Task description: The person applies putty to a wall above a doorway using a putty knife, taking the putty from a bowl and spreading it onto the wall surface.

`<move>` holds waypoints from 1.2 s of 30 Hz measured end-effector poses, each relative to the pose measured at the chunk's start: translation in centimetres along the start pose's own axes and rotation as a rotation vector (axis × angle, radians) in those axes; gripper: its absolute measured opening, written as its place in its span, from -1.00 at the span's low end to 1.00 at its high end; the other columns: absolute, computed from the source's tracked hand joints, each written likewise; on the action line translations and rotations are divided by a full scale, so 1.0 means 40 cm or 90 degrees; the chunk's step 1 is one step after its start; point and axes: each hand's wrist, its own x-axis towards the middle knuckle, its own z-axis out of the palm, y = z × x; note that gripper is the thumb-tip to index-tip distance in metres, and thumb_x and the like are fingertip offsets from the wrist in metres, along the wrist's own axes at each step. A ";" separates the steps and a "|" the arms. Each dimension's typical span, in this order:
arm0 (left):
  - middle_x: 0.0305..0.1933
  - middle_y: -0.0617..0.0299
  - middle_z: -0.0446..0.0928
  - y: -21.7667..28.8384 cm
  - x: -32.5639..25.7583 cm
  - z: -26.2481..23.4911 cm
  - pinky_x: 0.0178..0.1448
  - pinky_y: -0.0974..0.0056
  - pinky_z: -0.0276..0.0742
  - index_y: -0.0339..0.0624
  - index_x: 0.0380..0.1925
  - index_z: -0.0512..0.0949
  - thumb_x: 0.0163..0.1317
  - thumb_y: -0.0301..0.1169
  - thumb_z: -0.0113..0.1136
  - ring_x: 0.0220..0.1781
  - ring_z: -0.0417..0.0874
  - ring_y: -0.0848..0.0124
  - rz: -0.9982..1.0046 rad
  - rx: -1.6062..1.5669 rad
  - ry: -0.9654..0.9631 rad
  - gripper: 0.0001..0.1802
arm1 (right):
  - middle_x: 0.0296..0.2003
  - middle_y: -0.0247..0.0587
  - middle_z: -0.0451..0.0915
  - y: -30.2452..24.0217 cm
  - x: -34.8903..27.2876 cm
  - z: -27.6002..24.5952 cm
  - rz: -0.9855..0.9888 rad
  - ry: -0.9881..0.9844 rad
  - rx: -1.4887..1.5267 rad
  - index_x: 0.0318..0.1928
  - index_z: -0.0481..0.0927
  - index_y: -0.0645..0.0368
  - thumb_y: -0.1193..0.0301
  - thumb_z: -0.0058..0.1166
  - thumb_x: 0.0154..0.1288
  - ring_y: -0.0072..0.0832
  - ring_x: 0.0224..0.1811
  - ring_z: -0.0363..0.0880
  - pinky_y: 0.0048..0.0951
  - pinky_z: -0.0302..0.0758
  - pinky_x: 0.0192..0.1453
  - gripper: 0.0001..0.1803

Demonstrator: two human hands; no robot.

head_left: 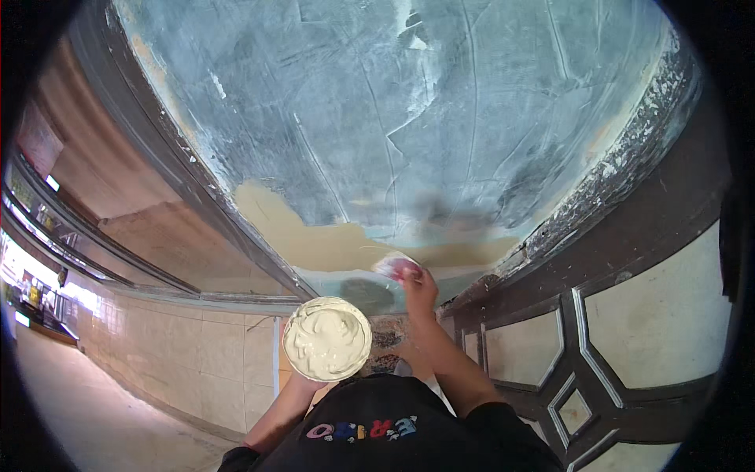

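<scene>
My left hand (308, 384) holds up a round tub (288, 355) from below, its fingers mostly hidden beneath it. Thick cream-coloured paint (328, 338) with swirls on top fills the tub almost to its rim. In front of me, my right hand (419, 289) is closed on a paintbrush (389, 265) with a reddish part and a pale end. Motion blurs the brush, which is at the lower part of a patchy blue-grey wall (346, 118). A tan coat (303, 244) covers a low band of that wall, with an uneven upper edge.
Dark wooden framing (169, 141) borders the wall on the left. On the right are a rough, chipped edge (621, 149) and a dark panelled door (582, 346) with pale insets. Beige tiles (212, 346) line the lower left, above a pale floor (118, 417).
</scene>
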 end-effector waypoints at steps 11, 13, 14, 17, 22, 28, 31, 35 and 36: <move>0.40 0.12 0.16 0.007 -0.012 -0.012 0.40 -0.06 0.22 0.02 0.34 0.11 0.34 0.14 -0.32 0.37 0.26 0.14 -0.008 0.022 0.011 -0.31 | -0.40 -0.24 0.62 -0.122 -0.065 0.106 0.071 -0.176 0.164 -0.26 0.55 0.30 0.33 0.12 0.30 -0.61 -0.41 0.59 -0.59 0.51 -0.32 -0.76; 0.40 0.12 0.16 0.001 0.001 -0.008 0.40 -0.06 0.22 0.02 0.34 0.11 0.33 0.15 -0.32 0.37 0.26 0.14 -0.005 0.026 0.015 -0.31 | -0.38 -0.23 0.62 -0.125 -0.053 0.108 0.061 -0.194 0.158 -0.26 0.55 0.30 0.34 0.12 0.31 -0.61 -0.40 0.60 -0.59 0.53 -0.31 -0.77; 0.40 0.12 0.16 0.012 0.003 -0.007 0.40 -0.06 0.22 0.02 0.34 0.11 0.33 0.15 -0.32 0.37 0.26 0.13 -0.007 0.028 0.017 -0.31 | -0.35 -0.22 0.62 -0.101 -0.034 0.085 0.049 -0.127 0.161 -0.23 0.54 0.30 0.32 0.14 0.30 -0.61 -0.40 0.59 -0.59 0.53 -0.31 -0.75; 0.40 0.12 0.16 0.004 0.003 -0.011 0.40 -0.06 0.21 0.02 0.34 0.11 0.33 0.16 -0.32 0.37 0.26 0.13 -0.025 0.036 0.011 -0.30 | -0.33 -0.23 0.59 0.120 0.036 -0.068 0.043 0.012 0.137 -0.16 0.48 0.30 0.26 0.18 0.28 -0.58 -0.44 0.57 -0.58 0.52 -0.39 -0.66; 0.40 0.12 0.17 0.013 -0.016 -0.020 0.40 -0.07 0.21 0.02 0.34 0.12 0.32 0.18 -0.33 0.37 0.25 0.12 -0.015 0.042 0.025 -0.29 | -0.36 -0.24 0.54 0.191 -0.026 -0.267 0.264 0.032 0.283 -0.08 0.41 0.22 0.26 0.14 0.30 -0.47 -0.44 0.61 -0.62 0.49 -0.50 -0.66; 0.40 0.12 0.17 -0.016 0.032 -0.012 0.40 -0.08 0.20 0.02 0.34 0.12 0.31 0.20 -0.34 0.38 0.25 0.12 -0.045 0.053 0.018 -0.27 | -0.46 -0.35 0.52 0.112 -0.056 -0.215 0.311 0.024 0.391 -0.14 0.50 0.17 0.19 0.18 0.27 -0.63 -0.57 0.48 -0.65 0.28 -0.53 -0.66; 0.40 0.11 0.17 -0.050 0.074 0.019 0.39 -0.08 0.20 0.02 0.34 0.13 0.30 0.21 -0.34 0.38 0.25 0.11 -0.067 0.062 0.012 -0.27 | -0.46 -0.34 0.54 0.088 0.004 -0.170 0.183 -0.099 0.412 -0.18 0.47 0.18 0.25 0.13 0.32 -0.59 -0.54 0.52 -0.63 0.28 -0.57 -0.74; 0.40 0.11 0.17 -0.062 0.066 0.020 0.39 -0.09 0.20 0.03 0.34 0.13 0.30 0.22 -0.35 0.38 0.25 0.11 -0.063 0.073 0.019 -0.26 | -0.39 -0.32 0.56 -0.002 0.089 -0.168 0.166 -0.087 0.383 -0.14 0.43 0.12 0.24 0.10 0.33 -0.52 -0.43 0.63 -0.67 0.40 -0.53 -0.74; 0.40 0.11 0.17 -0.069 0.086 0.019 0.39 -0.09 0.20 0.03 0.34 0.13 0.30 0.22 -0.35 0.38 0.25 0.11 -0.061 0.076 0.020 -0.25 | -0.39 -0.31 0.56 0.024 0.112 -0.194 0.159 -0.057 0.356 -0.13 0.43 0.12 0.24 0.09 0.33 -0.53 -0.45 0.61 -0.66 0.40 -0.53 -0.74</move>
